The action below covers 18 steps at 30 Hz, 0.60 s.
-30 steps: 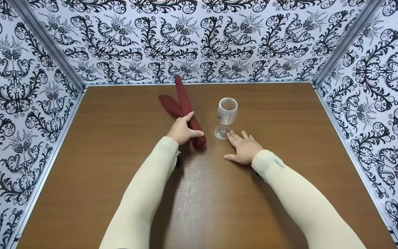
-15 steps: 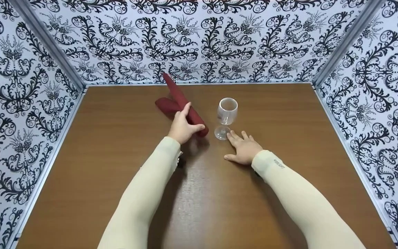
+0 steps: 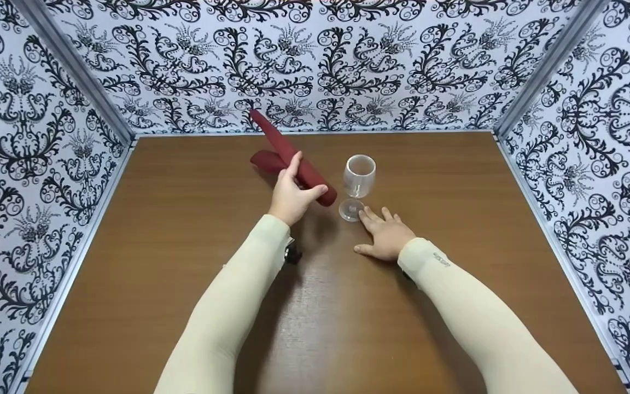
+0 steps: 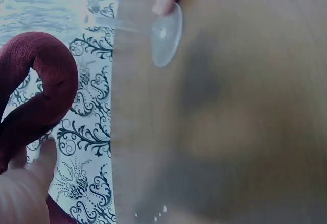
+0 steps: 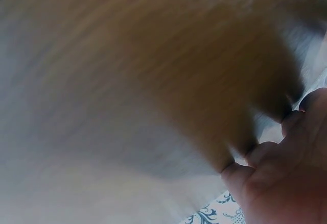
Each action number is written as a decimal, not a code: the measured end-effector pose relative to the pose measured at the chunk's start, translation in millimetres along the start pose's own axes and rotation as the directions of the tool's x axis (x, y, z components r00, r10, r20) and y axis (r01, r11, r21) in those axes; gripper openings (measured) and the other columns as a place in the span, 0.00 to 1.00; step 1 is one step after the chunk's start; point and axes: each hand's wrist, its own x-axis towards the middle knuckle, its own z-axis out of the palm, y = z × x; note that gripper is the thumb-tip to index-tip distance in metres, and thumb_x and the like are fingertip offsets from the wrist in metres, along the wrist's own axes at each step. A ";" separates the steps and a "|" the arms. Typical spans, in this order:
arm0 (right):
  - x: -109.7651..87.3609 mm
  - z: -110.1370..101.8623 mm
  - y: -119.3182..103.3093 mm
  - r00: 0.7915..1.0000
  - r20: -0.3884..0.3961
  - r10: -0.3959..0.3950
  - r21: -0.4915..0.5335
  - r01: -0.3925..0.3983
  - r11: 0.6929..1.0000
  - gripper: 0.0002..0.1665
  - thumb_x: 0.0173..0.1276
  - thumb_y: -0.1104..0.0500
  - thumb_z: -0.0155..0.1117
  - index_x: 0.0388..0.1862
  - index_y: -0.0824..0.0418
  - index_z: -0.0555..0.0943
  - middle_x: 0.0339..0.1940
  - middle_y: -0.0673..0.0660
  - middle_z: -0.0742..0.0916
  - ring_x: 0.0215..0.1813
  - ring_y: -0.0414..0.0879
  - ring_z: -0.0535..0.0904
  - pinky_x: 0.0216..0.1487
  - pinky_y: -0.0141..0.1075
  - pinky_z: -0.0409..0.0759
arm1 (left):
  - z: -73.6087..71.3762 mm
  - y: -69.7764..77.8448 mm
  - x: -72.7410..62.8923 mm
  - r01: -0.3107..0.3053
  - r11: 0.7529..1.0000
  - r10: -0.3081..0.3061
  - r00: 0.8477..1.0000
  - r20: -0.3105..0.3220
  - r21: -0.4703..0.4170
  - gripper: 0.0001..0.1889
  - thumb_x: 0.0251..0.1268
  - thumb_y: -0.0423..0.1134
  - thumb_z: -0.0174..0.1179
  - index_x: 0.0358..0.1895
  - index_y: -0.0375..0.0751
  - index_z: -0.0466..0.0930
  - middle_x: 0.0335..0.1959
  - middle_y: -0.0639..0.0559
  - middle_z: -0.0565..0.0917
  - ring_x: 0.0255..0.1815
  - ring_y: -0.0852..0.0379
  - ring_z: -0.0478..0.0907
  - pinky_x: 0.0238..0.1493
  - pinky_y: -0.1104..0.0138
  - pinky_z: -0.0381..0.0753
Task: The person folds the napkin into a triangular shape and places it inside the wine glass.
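My left hand (image 3: 292,198) grips a dark red cloth napkin (image 3: 278,141), rolled into a long strip and folded back on itself. Its bend points at the glass, and its two ends spread toward the back wall. The left wrist view shows this folded end as a thick loop (image 4: 61,89). Just right of it stands an upright, clear wine glass (image 3: 360,176). My right hand (image 3: 389,235) lies flat on the tabletop with fingers spread, fingertips on the edge of the glass foot (image 3: 350,211). In the right wrist view, the fingers (image 5: 265,155) press down on the wood.
The brown wooden table (image 3: 184,246) carries the napkin and the glass. Patterned black-and-white panels (image 3: 271,60) close off the back and both sides, with grey metal posts (image 3: 74,71) at the corners. The glass is close to both hands.
My left hand has lifted the napkin and carried it slightly forward and right, nearer the glass; its far end has swung left. My right hand and the glass have stayed put.
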 end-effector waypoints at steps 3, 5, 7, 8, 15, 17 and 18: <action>-2.2 -2.7 -2.2 1.000 0.012 0.007 0.001 -0.007 1.000 0.60 0.73 0.27 0.58 0.90 0.52 0.45 0.90 0.56 0.50 0.87 0.72 0.41 0.84 0.67 0.45 | 0.3 3.8 1.1 -0.004 1.000 0.004 1.000 -0.023 -0.025 0.55 0.53 0.43 0.81 0.85 0.49 0.59 0.58 0.35 0.75 0.51 0.49 0.76 0.56 0.62 0.79; -2.7 -3.2 -2.8 1.000 0.003 0.001 -0.003 -0.001 1.000 0.60 0.73 0.27 0.59 0.89 0.53 0.46 0.90 0.56 0.51 0.87 0.72 0.42 0.84 0.67 0.46 | 0.4 7.6 1.6 -0.010 0.999 0.008 0.999 -0.040 -0.045 0.55 0.53 0.43 0.81 0.85 0.49 0.59 0.60 0.34 0.75 0.52 0.49 0.76 0.57 0.61 0.79; -2.7 -3.3 -2.9 1.000 -0.003 -0.001 -0.008 0.001 1.000 0.60 0.72 0.27 0.59 0.89 0.53 0.46 0.90 0.57 0.51 0.87 0.72 0.43 0.84 0.67 0.47 | 0.8 11.7 2.2 -0.018 0.998 0.014 0.998 -0.054 -0.068 0.55 0.53 0.43 0.81 0.84 0.49 0.59 0.62 0.33 0.74 0.54 0.48 0.76 0.61 0.57 0.79; -2.7 -3.1 -2.9 1.000 -0.007 -0.004 -0.007 0.004 1.000 0.60 0.72 0.27 0.59 0.89 0.53 0.47 0.90 0.57 0.52 0.87 0.72 0.43 0.84 0.67 0.47 | 1.3 14.1 2.3 -0.022 0.997 0.018 0.998 -0.061 -0.076 0.55 0.53 0.43 0.81 0.84 0.49 0.59 0.62 0.33 0.74 0.55 0.48 0.75 0.63 0.56 0.79; -2.2 -0.8 -2.2 1.000 -0.014 -0.002 -0.016 0.002 1.000 0.60 0.72 0.27 0.58 0.89 0.53 0.47 0.90 0.57 0.52 0.87 0.72 0.43 0.84 0.66 0.47 | 7.0 31.5 4.0 -0.051 0.990 0.040 0.996 -0.082 -0.132 0.53 0.54 0.41 0.80 0.84 0.48 0.59 0.63 0.35 0.74 0.56 0.48 0.77 0.65 0.54 0.79; -2.8 -1.1 -2.7 1.000 -0.016 -0.003 -0.014 0.003 1.000 0.60 0.73 0.27 0.59 0.89 0.53 0.47 0.90 0.57 0.53 0.87 0.72 0.43 0.84 0.66 0.47 | 8.4 36.8 4.8 -0.062 0.987 0.049 0.994 -0.093 -0.146 0.53 0.55 0.41 0.79 0.84 0.48 0.59 0.63 0.35 0.74 0.54 0.49 0.77 0.63 0.54 0.80; -3.1 -1.3 -3.1 1.000 -0.016 -0.004 -0.013 0.004 1.000 0.59 0.73 0.27 0.59 0.89 0.54 0.47 0.90 0.58 0.53 0.87 0.73 0.43 0.84 0.66 0.47 | 8.9 39.4 5.2 -0.067 0.986 0.052 0.994 -0.099 -0.152 0.53 0.55 0.40 0.79 0.84 0.49 0.59 0.63 0.35 0.74 0.54 0.49 0.77 0.63 0.54 0.80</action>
